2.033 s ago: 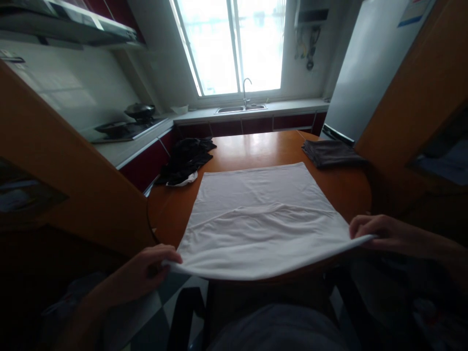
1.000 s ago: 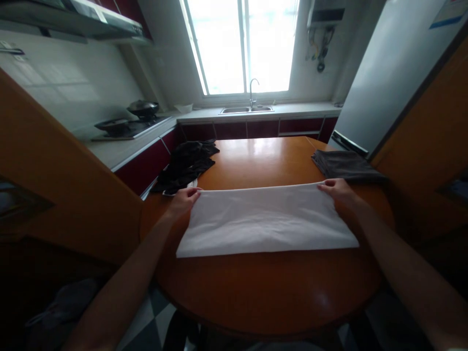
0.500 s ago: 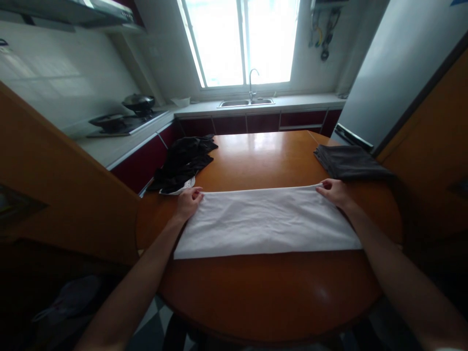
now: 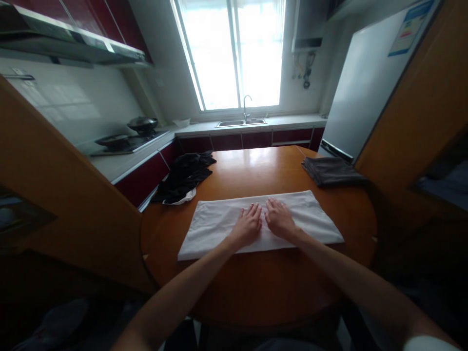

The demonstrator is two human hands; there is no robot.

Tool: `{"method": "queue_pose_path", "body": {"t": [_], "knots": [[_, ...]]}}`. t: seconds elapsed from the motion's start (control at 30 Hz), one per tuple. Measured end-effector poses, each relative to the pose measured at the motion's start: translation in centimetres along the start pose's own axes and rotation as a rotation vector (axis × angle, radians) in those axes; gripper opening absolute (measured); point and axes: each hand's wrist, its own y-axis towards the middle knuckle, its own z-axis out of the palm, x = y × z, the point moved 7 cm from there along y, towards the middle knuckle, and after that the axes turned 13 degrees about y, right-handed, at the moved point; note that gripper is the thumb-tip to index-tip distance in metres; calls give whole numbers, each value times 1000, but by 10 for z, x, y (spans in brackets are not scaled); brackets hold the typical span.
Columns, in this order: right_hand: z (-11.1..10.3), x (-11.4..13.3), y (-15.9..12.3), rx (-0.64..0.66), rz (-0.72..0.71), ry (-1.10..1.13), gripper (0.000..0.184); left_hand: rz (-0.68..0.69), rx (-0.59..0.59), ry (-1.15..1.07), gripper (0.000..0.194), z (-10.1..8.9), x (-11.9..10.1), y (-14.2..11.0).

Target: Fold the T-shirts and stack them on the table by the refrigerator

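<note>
1. Head view, taking 12 o'clock as straight away from the wearer: here's the white cloth (image 4: 215,228), folded into a wide band on the wooden counter (image 4: 266,287), right underneath the hands!
2. Its long axis runs roughly 9 to 3 o'clock, the left end a touch closer to the wearer, with wrinkles showing across the top.
3. Left hand (image 4: 247,227): palm down on the middle of the cloth, fingers outstretched towards 1 o'clock, pinching nothing.
4. Right hand (image 4: 280,220): just beside it, also laid flat, fingers aimed at 11, no grip to be seen.
5. Neither is nearer, both touch! The 9 o'clock end lies off the left, the 3 o'clock end off the right.
6. Further out, a dark garment pile (image 4: 186,174) at 10, a folded grey cloth (image 4: 331,172) at 2.
</note>
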Motion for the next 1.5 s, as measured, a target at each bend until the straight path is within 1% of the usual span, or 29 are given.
{"method": "queue_pose_path", "body": {"t": [0.07,0.13,0.27,0.43,0.5,0.6,0.7,0.77,0.83,0.9,0.97,1.03,1.13,1.3,1.4,1.5], "knots": [[20,10,-11,40,-11,-20,57,8,9,20,55,9,-13,-4],[29,9,-17,50,8,-31,58,11,15,21,56,13,-15,-6],[27,3,-17,45,28,-31,58,-15,23,-8,57,10,-11,-4],[22,5,-14,51,9,0,56,4,14,-26,58,10,-23,1],[18,4,-10,38,9,21,54,2,24,-54,56,10,-22,3],[8,-3,-3,-30,35,26,54,-11,-5,-91,53,2,-6,8],[5,-16,2,-53,77,-10,58,-95,-81,-37,52,-7,26,12],[8,-22,4,-17,90,-29,60,-148,-41,21,53,-4,44,11],[11,-26,4,5,96,-31,61,-162,37,51,53,5,52,9],[10,-25,4,-8,94,-27,62,-157,55,55,54,9,51,8],[9,-21,5,-14,78,-25,63,-147,27,52,54,8,45,8],[11,-17,5,22,58,-28,63,-119,26,52,55,9,37,9],[14,-16,5,82,51,-28,63,-92,73,52,56,14,31,10],[8,-28,9,1,85,-29,65,-90,78,38,56,18,34,10],[9,-37,10,16,123,-44,65,-97,71,27,54,19,34,10],[10,-40,11,28,132,-61,64,-108,56,22,53,18,32,9]]}}
